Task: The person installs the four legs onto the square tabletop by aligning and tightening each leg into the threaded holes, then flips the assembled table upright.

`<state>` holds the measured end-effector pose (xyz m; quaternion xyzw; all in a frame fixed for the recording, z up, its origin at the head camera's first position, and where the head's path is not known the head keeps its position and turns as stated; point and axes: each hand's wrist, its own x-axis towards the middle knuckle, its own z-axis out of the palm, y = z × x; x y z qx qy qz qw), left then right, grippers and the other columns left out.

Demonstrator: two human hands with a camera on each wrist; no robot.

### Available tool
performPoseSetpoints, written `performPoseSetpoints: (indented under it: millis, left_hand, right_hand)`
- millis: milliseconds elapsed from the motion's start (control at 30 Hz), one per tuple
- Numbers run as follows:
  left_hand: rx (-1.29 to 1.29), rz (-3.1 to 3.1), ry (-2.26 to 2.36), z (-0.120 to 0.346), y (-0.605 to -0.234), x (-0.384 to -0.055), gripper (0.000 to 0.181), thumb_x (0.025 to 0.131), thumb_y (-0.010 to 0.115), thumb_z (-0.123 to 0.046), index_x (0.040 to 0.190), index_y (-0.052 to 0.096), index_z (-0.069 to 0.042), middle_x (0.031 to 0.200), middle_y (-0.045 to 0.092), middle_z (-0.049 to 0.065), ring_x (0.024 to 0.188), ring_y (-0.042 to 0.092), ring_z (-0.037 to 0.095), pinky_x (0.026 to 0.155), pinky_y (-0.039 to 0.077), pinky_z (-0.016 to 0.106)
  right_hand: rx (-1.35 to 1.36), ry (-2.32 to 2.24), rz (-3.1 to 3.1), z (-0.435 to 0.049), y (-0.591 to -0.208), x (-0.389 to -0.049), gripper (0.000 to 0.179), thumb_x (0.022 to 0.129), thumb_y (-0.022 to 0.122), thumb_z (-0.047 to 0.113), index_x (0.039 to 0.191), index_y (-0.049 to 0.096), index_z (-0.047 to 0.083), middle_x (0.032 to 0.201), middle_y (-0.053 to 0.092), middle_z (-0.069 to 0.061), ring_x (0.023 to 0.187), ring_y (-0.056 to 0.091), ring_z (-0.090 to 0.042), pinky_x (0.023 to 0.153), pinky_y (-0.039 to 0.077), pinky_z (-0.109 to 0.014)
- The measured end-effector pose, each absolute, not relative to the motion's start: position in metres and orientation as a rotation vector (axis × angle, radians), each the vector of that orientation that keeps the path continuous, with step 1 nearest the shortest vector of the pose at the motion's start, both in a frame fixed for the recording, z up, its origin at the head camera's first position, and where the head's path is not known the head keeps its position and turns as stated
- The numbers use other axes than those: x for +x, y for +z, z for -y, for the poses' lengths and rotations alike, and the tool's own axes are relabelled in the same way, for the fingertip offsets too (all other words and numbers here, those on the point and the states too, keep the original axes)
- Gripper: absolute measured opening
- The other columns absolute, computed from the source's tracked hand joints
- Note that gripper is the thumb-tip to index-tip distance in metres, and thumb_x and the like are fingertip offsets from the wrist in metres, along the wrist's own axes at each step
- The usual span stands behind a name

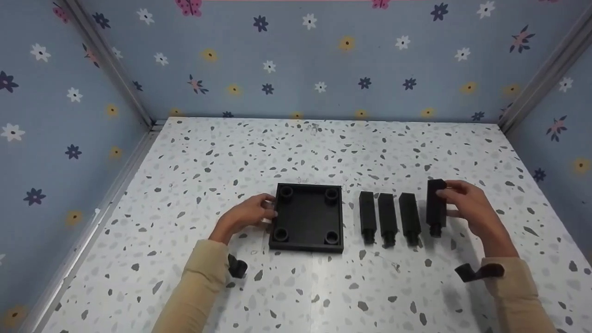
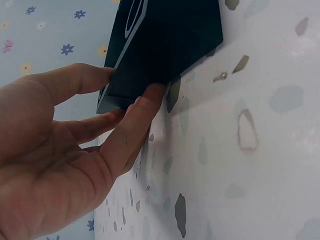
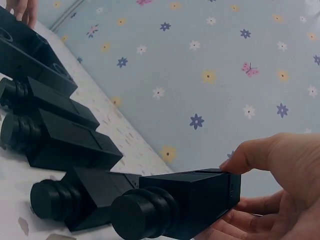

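A black square tray-like base [image 1: 309, 217] lies on the table, with a round socket in each inner corner. My left hand [image 1: 247, 212] pinches its left edge; in the left wrist view the thumb is on the rim and the fingers [image 2: 132, 132] reach under the side. On the right, my right hand [image 1: 469, 201] holds a black square leg [image 1: 435, 203] between thumb and fingers. The ridged round plug [image 3: 145, 212] of this leg points toward me. To its left, three matching legs lie side by side: one [image 1: 409, 212], another [image 1: 387, 212] and a third [image 1: 367, 210].
The white speckled table [image 1: 305, 148] meets a blue flowered wall [image 1: 296, 55] at the back. More flowered panels stand at the left [image 1: 55, 138] and right [image 1: 569, 125]. A dark strap [image 1: 478, 273] sticks out from the right cuff, another [image 1: 237, 267] from the left.
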<state>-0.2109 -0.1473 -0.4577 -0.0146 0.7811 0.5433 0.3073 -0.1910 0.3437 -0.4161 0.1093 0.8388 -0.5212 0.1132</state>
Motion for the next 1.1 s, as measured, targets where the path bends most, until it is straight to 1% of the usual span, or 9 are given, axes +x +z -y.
performPoseSetpoints:
  millis: [200, 367, 667, 800, 1000, 1100]
  left_hand:
    - [-0.046, -2.082, 1.417, 0.146, -0.457, -0.211, 0.052, 0.092, 0.057, -0.007, 0.14, 0.039, -0.004, 0.126, 0.052, 0.018, 0.103, 0.061, 0.025, 0.085, 0.054, 0.037]
    - [-0.048, -2.099, 1.394, 0.146, -0.459, -0.212, 0.052, 0.092, 0.057, -0.009, 0.141, 0.039, -0.005, 0.126, 0.053, 0.017, 0.104, 0.06, 0.025, 0.086, 0.054, 0.037]
    - [-0.042, -2.084, 1.416, 0.147, -0.457, -0.211, 0.052, 0.091, 0.058, -0.007, 0.14, 0.04, -0.004, 0.124, 0.052, 0.018, 0.103, 0.06, 0.025, 0.085, 0.054, 0.037]
    - [-0.047, -2.073, 1.423, 0.147, -0.458, -0.212, 0.052, 0.091, 0.057, -0.006, 0.14, 0.039, -0.004, 0.125, 0.052, 0.018, 0.104, 0.06, 0.025, 0.085, 0.054, 0.037]
    - [-0.049, -2.072, 1.427, 0.146, -0.457, -0.211, 0.052, 0.091, 0.057, -0.006, 0.14, 0.039, -0.004, 0.126, 0.052, 0.018, 0.106, 0.06, 0.026, 0.086, 0.054, 0.037]
    - [-0.045, -2.077, 1.422, 0.146, -0.457, -0.211, 0.052, 0.092, 0.057, -0.006, 0.14, 0.039, -0.004, 0.126, 0.052, 0.018, 0.105, 0.06, 0.026, 0.086, 0.054, 0.037]
  right_hand:
    - [0.273, -1.579, -2.468, -0.332, -0.407, -0.189, 0.073, 0.093, 0.058, 0.041, 0.147, 0.028, 0.001, 0.126, 0.045, -0.007, 0.096, 0.054, 0.0, 0.08, 0.055, -0.025]
    - [0.253, -1.597, -2.478, -0.322, -0.402, -0.19, 0.072, 0.093, 0.059, 0.041, 0.146, 0.029, 0.002, 0.127, 0.043, -0.007, 0.094, 0.056, 0.003, 0.08, 0.055, -0.024]
    - [0.21, -1.598, -2.489, -0.308, -0.398, -0.195, 0.07, 0.094, 0.057, 0.039, 0.148, 0.028, 0.004, 0.142, 0.035, -0.018, 0.099, 0.054, -0.002, 0.081, 0.054, -0.022]
    - [0.206, -1.593, -2.498, -0.301, -0.396, -0.197, 0.071, 0.094, 0.057, 0.04, 0.149, 0.028, 0.006, 0.144, 0.035, -0.019, 0.1, 0.054, -0.003, 0.081, 0.054, -0.023]
    - [0.168, -1.645, -2.474, -0.29, -0.394, -0.2, 0.069, 0.094, 0.057, 0.038, 0.147, 0.03, 0.004, 0.144, 0.034, -0.021, 0.099, 0.056, -0.004, 0.083, 0.055, -0.026]
    - [0.163, -1.657, -2.464, -0.284, -0.393, -0.2, 0.069, 0.094, 0.058, 0.038, 0.147, 0.03, 0.005, 0.145, 0.033, -0.02, 0.106, 0.055, -0.011, 0.086, 0.054, -0.027]
